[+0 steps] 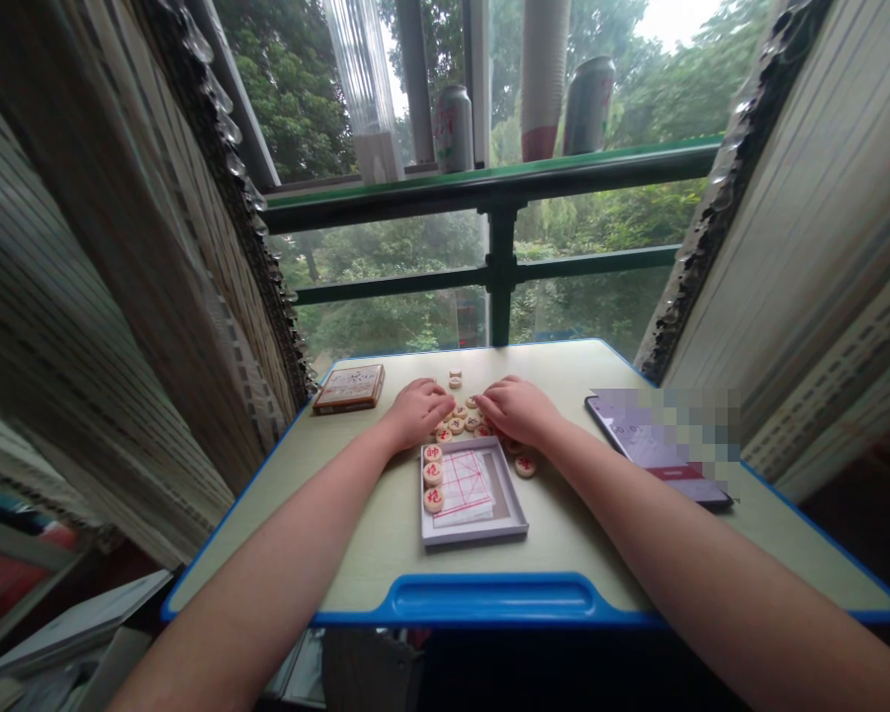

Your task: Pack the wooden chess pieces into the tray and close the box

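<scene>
A heap of round wooden chess pieces [462, 421] with red characters lies on the worktop [371, 539] directly between the two hands and partly under their fingertips. The left hand [417, 408] rests palm down at the heap's left edge. The right hand [517, 407] rests palm down at its right edge, covering several pieces. The hands sit close together without touching, fingers bent down onto the pieces; whether either has a piece pinched beneath it cannot be told. Both forearms stretch forward over the worktop, converging on the heap. Just nearer than the hands lies a shallow grey tray [515, 514] holding a folded paper board [469, 485] and a column of three pieces [433, 477] along its left wall. One loose piece [525, 466] lies just beside the tray's far right corner, and two more pieces [455, 378] sit just beyond the heap. A box lid [349, 388] lies well to the left, a phone [657, 445] to the right.
</scene>
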